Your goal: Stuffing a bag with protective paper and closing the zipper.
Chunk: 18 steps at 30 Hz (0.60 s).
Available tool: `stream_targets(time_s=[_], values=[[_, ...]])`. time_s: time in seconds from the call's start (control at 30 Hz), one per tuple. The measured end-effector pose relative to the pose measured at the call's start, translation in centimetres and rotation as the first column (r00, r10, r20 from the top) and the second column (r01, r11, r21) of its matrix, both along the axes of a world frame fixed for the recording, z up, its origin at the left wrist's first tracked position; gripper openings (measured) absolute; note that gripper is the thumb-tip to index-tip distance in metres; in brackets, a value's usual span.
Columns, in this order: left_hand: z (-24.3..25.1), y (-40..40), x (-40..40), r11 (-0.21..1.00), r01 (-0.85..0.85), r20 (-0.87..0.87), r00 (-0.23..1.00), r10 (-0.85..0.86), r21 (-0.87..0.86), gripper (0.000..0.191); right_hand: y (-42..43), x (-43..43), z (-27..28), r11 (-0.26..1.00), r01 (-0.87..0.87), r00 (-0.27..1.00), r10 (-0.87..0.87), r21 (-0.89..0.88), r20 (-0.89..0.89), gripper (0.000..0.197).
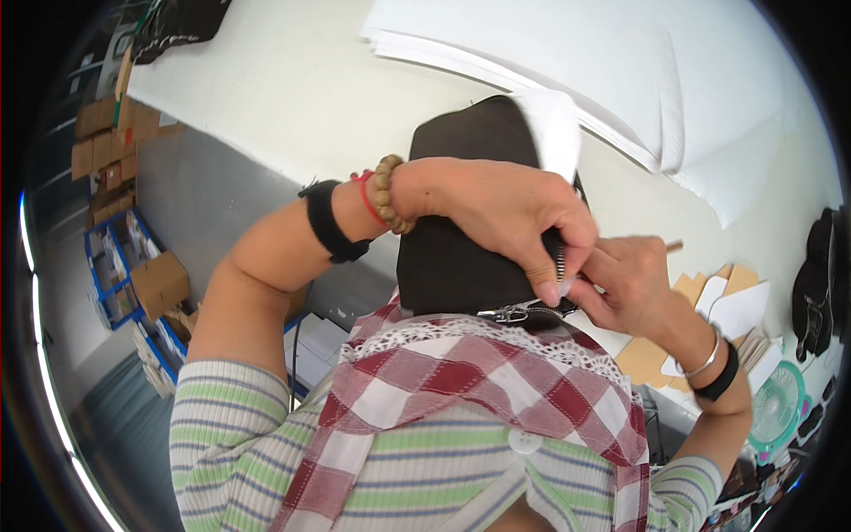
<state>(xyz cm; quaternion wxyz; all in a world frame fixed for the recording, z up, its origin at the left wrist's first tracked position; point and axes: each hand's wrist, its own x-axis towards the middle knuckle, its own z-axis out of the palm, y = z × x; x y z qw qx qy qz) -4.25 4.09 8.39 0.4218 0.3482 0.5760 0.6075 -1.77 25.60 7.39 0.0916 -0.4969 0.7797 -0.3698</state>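
Note:
A black fabric bag [465,266] with metal zippers stands upright against my chest at the table's edge. White stuffing paper [555,130] shows at its far open side. My left hand [505,206] reaches across the bag, thumb and fingers pinching its edge beside a metal zipper [560,263]. Close by, my right hand [625,282] pinches the same edge at a small whitish bit; the fingers partly hide what is there. From behind the right knuckles pokes a thin brown stick [675,247]; whether the hand holds it is unclear. Silver zipper pulls [508,314] lie along the near edge.
Large white sheets [532,53] are stacked across the pale table [286,86]. To the right are tan and white card pieces [728,299], a green fan [776,405] and a black item [814,286]. Cardboard boxes [159,284] and blue crates [110,266] stand at left.

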Motion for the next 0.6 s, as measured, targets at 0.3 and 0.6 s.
stream_targets(time_s=[0.3, 0.6], values=[[5.4, -6.5, 4.1, 0.437, -0.892, -0.252, 0.452, 0.856, -0.114, 0.033, 2.6, 1.3, 0.9, 0.925, 0.352, 0.795, -0.375, 0.14, 0.476, 0.03], [3.2, -2.8, 9.1, 0.195, -0.974, 0.104, 0.183, 0.977, -0.113, 0.036, 0.0, 2.3, 4.8, 0.906, 0.321, 0.842, -0.406, 0.275, 0.356, 0.023]])
